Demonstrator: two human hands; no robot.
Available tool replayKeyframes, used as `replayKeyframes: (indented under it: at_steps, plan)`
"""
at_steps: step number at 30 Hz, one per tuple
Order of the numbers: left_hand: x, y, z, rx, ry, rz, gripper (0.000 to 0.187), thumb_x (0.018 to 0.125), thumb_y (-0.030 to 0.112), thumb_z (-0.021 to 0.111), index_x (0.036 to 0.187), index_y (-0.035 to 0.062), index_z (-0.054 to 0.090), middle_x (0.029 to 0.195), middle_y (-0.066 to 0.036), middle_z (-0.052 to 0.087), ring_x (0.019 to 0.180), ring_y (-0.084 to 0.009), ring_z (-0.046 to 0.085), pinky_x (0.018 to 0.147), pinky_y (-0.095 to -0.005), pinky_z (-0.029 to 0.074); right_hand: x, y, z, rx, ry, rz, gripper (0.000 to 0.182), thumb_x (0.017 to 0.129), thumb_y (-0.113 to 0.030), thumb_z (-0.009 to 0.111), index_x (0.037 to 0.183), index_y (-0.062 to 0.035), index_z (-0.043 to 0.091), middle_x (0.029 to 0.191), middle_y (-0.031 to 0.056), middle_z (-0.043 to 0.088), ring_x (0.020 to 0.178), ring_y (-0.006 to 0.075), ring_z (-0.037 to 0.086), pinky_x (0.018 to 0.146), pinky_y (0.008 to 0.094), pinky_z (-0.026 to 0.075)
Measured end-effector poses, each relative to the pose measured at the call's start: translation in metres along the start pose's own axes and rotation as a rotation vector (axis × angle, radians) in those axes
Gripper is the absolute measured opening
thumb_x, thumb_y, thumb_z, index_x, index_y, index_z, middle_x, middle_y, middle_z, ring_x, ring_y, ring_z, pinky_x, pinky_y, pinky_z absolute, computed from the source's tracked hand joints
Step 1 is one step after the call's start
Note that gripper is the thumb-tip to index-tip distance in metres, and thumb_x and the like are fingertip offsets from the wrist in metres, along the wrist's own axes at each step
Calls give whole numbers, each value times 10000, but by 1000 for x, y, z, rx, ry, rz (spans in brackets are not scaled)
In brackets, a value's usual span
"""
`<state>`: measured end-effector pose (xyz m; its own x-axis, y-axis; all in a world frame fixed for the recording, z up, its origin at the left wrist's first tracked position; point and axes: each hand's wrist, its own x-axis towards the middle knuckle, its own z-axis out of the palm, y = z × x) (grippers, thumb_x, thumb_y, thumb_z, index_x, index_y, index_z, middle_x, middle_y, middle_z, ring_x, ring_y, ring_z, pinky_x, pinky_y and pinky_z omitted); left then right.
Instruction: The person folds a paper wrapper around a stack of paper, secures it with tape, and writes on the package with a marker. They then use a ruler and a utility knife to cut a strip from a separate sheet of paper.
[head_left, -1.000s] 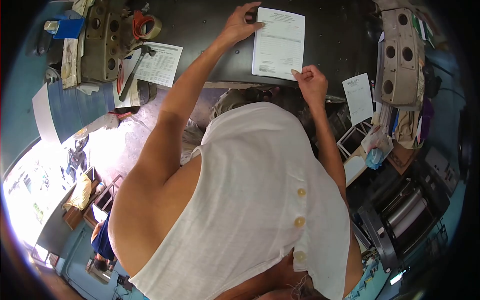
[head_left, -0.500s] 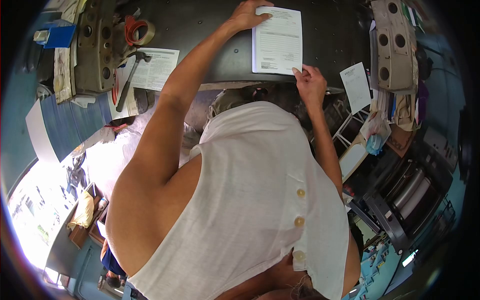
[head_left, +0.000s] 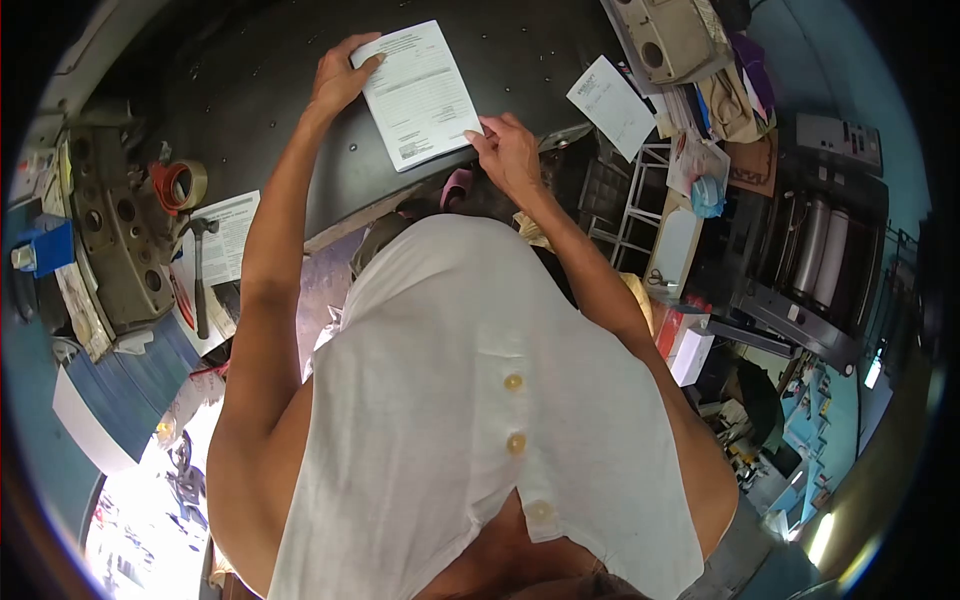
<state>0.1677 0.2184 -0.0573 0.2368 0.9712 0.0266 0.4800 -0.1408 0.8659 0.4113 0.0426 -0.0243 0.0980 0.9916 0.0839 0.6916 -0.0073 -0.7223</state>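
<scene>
A stack of printed forms (head_left: 420, 95) lies tilted on the dark table, its edges fairly even. My left hand (head_left: 345, 75) holds its upper left edge, thumb resting on the top sheet and fingers along the side. At the lower right corner, my right hand (head_left: 508, 152) pinches the stack, with the thumb on the paper and the other fingers curled beside it. To the right of that hand lies a single printed slip (head_left: 612, 108) with handwriting on it.
On the left are a hammer (head_left: 202, 275) on a printed sheet (head_left: 232, 235), a tape dispenser (head_left: 180, 187) and a metal block with round holes (head_left: 120, 225). A similar block (head_left: 670, 38) stands at upper right. A machine with rollers (head_left: 815, 260) is at far right.
My view has turned, so the table and the stack appear tilted and further left. Both hands keep hold of the stack at about the same edges.
</scene>
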Motion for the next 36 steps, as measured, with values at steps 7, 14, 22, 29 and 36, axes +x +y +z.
replayKeyframes:
  at_steps: [7,14,22,29,36]
  plan:
    - [2,-12,6,-9,29,74,407,865,198,734,1258,125,658,1111,-118,710,969,-190,668,864,-305,513,-6,-2,-1,-3,-3,-18,364,849,-191,740,1145,5,660,894,144,626,701,232,653,635,336,523]
    - [-3,0,1,-19,18,1,397,848,215,726,1230,126,666,1161,-121,673,1008,-266,671,902,-353,516,-10,7,1,44,-34,-7,317,877,-142,686,1153,11,657,907,148,618,729,248,653,643,345,532]
    - [-3,-4,3,-7,14,20,411,858,228,715,1256,142,654,1152,-114,667,1002,-255,670,888,-352,518,-11,6,0,76,-39,-31,305,880,-117,672,1157,8,656,889,150,597,723,266,640,632,354,541]
    - [-4,-3,3,-12,12,50,409,865,234,706,1261,147,649,1153,-116,663,996,-263,666,889,-364,517,-14,1,0,70,-13,-20,322,881,-115,675,1173,17,645,886,153,601,720,270,646,627,344,548]
    - [-4,1,-1,36,-23,58,405,875,201,709,1271,140,649,1176,-94,648,1042,-218,636,909,-320,495,-19,1,6,90,59,-28,307,876,-85,670,1168,8,655,865,147,631,738,264,670,674,340,551]
